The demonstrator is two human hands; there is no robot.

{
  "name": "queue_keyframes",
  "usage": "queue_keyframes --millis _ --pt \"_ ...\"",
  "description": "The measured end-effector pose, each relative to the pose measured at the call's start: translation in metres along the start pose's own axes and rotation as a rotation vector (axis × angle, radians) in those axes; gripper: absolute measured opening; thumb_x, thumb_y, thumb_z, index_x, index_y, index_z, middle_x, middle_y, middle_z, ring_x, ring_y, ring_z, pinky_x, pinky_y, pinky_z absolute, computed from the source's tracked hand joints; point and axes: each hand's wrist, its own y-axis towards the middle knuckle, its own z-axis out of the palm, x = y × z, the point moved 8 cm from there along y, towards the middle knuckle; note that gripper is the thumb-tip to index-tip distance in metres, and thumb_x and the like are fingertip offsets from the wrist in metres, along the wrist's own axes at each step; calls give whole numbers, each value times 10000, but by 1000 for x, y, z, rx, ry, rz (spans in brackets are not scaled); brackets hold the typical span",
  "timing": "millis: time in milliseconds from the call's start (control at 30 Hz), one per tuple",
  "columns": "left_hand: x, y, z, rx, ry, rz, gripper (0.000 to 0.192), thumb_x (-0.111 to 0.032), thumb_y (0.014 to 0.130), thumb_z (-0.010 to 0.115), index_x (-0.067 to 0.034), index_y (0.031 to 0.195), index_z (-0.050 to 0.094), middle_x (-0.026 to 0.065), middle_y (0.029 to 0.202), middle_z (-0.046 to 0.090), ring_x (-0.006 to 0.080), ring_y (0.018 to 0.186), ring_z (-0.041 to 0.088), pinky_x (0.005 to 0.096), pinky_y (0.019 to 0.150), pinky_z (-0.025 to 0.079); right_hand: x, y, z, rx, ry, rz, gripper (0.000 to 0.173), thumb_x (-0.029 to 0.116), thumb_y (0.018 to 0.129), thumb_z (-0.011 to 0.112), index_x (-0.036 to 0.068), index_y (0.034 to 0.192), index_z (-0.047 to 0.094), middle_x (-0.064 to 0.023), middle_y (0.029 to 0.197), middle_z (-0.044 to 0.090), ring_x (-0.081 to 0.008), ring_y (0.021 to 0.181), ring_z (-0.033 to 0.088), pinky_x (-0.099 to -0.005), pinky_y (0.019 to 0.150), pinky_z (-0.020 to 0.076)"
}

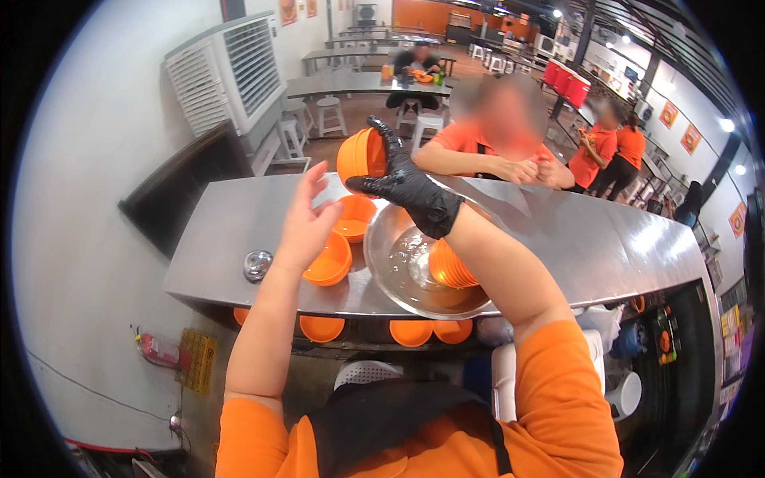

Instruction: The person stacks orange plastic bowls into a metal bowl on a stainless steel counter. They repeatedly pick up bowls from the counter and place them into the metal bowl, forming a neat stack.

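Note:
My right hand (pixel 409 185), in a wet black glove, grips a small stack of orange bowls (pixel 357 158) tilted on its side above the counter. Bare and raised just left of it, my left hand (pixel 311 221) has its fingers apart and holds nothing. Beneath the hands, two groups of orange bowls stand on the steel counter, one nearer (pixel 327 263) and one farther (pixel 354 220). To their right a large metal basin (pixel 382 269) contains clear liquid and a nested row of orange bowls (pixel 451 266) lying on its side, partly hidden by my right forearm.
A round shiny metal object (pixel 257 266) sits on the steel counter (pixel 597 251) at left. Across the counter a person in an orange shirt (pixel 460 143) rests their forearms near the basin. More orange bowls (pixel 411 332) are on a shelf below the front edge.

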Motion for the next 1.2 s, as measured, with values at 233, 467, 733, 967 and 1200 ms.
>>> queue_keyframes --millis 233,467,733,967,1200 --pt "84 -68 -88 -35 573 -340 424 -230 961 616 2 1315 588 199 1241 625 299 1071 633 383 938 506 -68 25 70 534 -1140 166 1209 492 595 901 174 1578 272 -310 1448 427 -449 1320 491 -487 1075 440" --pt "103 -118 -91 -37 391 -503 443 -249 966 608 25 1315 596 210 1275 634 292 1098 653 372 950 510 -90 21 86 726 -1193 293 1267 606 539 881 203 1581 283 -328 1525 343 -467 1384 411 -508 1133 369" --pt "126 -146 -49 -5 -190 -825 465 -161 981 552 9 1412 507 127 1269 622 176 1074 631 309 923 520 -70 -51 174 1177 -1464 -270 1261 500 561 891 289 1601 209 -236 1390 512 -385 1312 502 -637 1179 200" --pt "119 -147 -37 -188 -486 -679 527 -90 940 566 -58 1447 426 112 1290 590 207 1165 591 380 997 485 -55 -56 171 1076 -1347 -229 1229 451 546 907 263 1583 275 -261 1333 544 -424 1268 537 -594 1140 308" --pt "35 -106 -34 -224 -496 -384 586 -53 927 586 -59 1466 354 145 1373 518 210 1231 545 389 1019 460 17 -54 113 546 -996 -131 1207 438 585 889 199 1572 235 -337 1360 433 -491 1128 572 -502 1007 472"
